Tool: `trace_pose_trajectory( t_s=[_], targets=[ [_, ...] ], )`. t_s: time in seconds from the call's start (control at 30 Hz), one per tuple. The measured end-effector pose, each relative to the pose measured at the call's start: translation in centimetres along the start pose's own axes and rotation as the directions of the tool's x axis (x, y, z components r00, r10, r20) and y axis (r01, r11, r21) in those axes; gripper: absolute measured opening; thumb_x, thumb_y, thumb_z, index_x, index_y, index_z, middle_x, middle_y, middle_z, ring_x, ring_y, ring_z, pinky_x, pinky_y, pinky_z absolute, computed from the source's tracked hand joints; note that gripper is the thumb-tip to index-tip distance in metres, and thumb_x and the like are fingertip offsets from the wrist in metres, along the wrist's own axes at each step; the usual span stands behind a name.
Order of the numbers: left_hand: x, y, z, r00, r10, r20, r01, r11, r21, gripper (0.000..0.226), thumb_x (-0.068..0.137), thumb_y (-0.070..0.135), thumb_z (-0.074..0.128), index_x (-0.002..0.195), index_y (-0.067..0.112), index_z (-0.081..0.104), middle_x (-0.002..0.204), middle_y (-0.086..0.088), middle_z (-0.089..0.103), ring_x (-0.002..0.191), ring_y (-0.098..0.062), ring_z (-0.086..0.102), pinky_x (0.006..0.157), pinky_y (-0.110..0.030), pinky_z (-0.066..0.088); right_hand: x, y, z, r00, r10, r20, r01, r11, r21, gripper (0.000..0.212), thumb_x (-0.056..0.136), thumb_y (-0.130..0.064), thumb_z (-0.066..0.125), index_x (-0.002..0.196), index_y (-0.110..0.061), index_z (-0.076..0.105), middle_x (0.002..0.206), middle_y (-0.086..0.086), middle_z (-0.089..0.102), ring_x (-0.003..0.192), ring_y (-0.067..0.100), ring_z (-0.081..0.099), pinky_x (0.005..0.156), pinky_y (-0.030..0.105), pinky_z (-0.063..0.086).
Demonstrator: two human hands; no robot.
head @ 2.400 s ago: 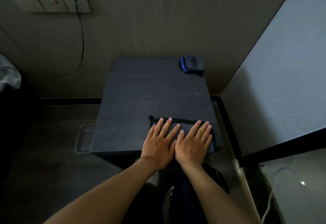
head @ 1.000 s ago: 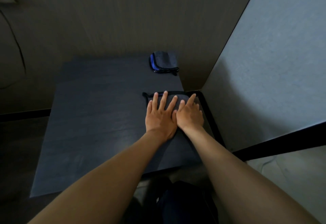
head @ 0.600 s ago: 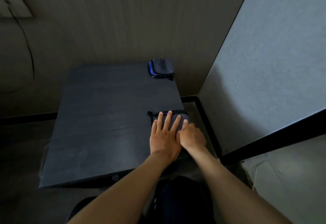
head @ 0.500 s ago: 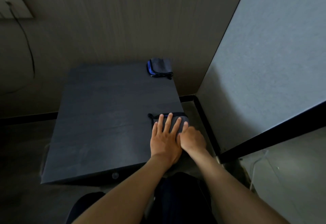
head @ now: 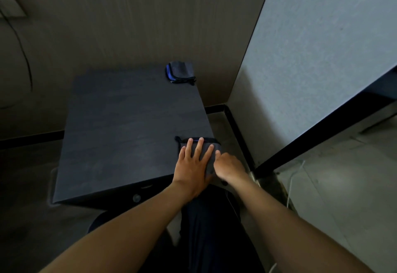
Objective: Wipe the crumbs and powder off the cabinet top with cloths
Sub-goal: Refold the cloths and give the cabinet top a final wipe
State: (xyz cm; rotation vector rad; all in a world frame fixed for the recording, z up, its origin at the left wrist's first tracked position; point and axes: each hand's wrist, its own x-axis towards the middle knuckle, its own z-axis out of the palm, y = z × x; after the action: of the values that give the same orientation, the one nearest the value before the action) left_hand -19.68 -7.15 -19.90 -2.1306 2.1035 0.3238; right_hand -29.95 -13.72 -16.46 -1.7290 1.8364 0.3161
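While your left hand (head: 194, 164) lies flat with fingers spread on the grey cloth (head: 207, 151) at the near right corner of the cabinet top (head: 129, 131), your right hand (head: 229, 166) sits beside it with fingers curled at the cloth's right edge; whether it pinches the fabric, you cannot tell. No crumbs or powder show on the dark surface, so most wiping looks done. A second folded cloth (head: 180, 72) waits unused at the far right corner.

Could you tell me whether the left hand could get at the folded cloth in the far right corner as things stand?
Probably yes: the cabinet top between the left hand and the folded cloth looks bare.
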Motion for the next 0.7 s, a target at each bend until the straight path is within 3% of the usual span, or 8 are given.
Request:
trace_pose_trajectory(
  t_s=[0.07,0.17,0.3,0.4,0.5,0.57,0.63,0.7],
  targets=[
    [-0.3,0.0,-0.4,1.000,0.021,0.022,-0.022,0.999,0.039,0.088,0.096,0.051,0.047,0.156,0.024,-0.012,0.163,-0.014,-0.015,0.149,-0.043,-0.012,0.122,-0.052,0.008,-0.1,0.5,-0.4,0.999,-0.019,0.041,0.021,0.999,-0.038,0.056,0.104,-0.044,0.022,0.127,-0.009,0.059,0.129,0.015,0.061,0.118,0.031,0.058,0.096,0.038,0.044],
    [-0.4,-0.1,-1.0,0.997,0.057,0.053,-0.059,0.998,0.039,0.080,0.099,0.043,0.046,0.157,0.022,-0.006,0.164,-0.017,-0.009,0.149,-0.045,-0.005,0.120,-0.054,0.014,0.0,0.7,-1.8,0.997,-0.051,0.063,0.059,0.991,-0.123,0.052,0.100,-0.049,0.033,0.135,-0.015,0.051,0.134,0.011,0.057,0.120,0.031,0.056,0.094,0.038,0.045],
    [0.0,-1.5,-3.6,0.983,0.182,-0.002,-0.182,0.983,-0.022,0.063,0.100,0.025,0.048,0.155,0.020,0.018,0.163,-0.011,0.016,0.148,-0.035,0.020,0.113,-0.046,0.033,0.9,0.3,-4.8,0.975,-0.208,0.078,0.216,0.968,-0.124,0.076,0.089,-0.046,0.054,0.154,-0.025,0.019,0.149,0.005,0.041,0.133,0.027,0.045,0.101,0.038,0.044],
    [0.3,-3.6,-5.8,0.956,0.263,-0.132,-0.276,0.957,-0.093,0.046,0.095,0.023,0.055,0.139,0.021,0.040,0.141,-0.003,0.045,0.128,-0.026,0.049,0.090,-0.045,0.053,1.8,-0.7,-5.7,0.929,-0.296,0.222,0.274,0.954,0.125,0.071,0.078,-0.044,0.060,0.144,-0.024,0.044,0.142,0.001,0.052,0.126,0.021,0.052,0.104,0.036,0.044],
    [0.3,-5.5,-8.2,0.915,0.320,-0.246,-0.349,0.934,-0.079,0.036,0.093,0.021,0.055,0.128,0.026,0.050,0.119,0.000,0.057,0.107,-0.023,0.058,0.075,-0.043,0.054,3.5,-1.1,-5.6,0.908,-0.324,0.267,0.251,0.929,0.273,0.071,0.055,-0.063,0.059,0.112,-0.021,0.068,0.115,-0.001,0.068,0.108,0.016,0.062,0.101,0.039,0.047],
    [-0.1,-6.6,-10.4,0.880,0.335,-0.336,-0.396,0.909,-0.131,0.027,0.091,0.024,0.050,0.117,0.026,0.055,0.109,0.003,0.060,0.098,-0.020,0.061,0.071,-0.042,0.053,2.9,-1.9,-6.6,0.899,-0.333,0.284,0.239,0.917,0.318,0.045,0.067,-0.056,0.062,0.088,-0.017,0.068,0.095,-0.002,0.069,0.092,0.016,0.064,0.090,0.035,0.049],
    [-0.5,-7.6,-12.6,0.856,0.306,-0.417,-0.429,0.871,-0.240,0.022,0.088,0.024,0.047,0.106,0.027,0.058,0.097,0.007,0.063,0.082,-0.012,0.061,0.066,-0.039,0.051,2.1,-2.7,-7.6,0.873,-0.373,0.313,0.214,0.871,0.442,0.032,0.082,-0.048,0.062,0.090,-0.018,0.069,0.092,-0.002,0.070,0.092,0.014,0.064,0.082,0.030,0.046],
    [-0.6,-8.8,-14.3,0.861,0.226,-0.456,-0.406,0.844,-0.350,0.022,0.084,0.013,0.055,0.099,0.029,0.056,0.089,0.007,0.066,0.074,-0.011,0.063,0.065,-0.039,0.052,1.3,-3.6,-8.2,0.845,-0.408,0.346,0.170,0.818,0.549,0.038,0.088,-0.046,0.061,0.112,-0.018,0.069,0.109,-0.005,0.070,0.107,0.011,0.062,0.090,0.030,0.042]
  ],
)
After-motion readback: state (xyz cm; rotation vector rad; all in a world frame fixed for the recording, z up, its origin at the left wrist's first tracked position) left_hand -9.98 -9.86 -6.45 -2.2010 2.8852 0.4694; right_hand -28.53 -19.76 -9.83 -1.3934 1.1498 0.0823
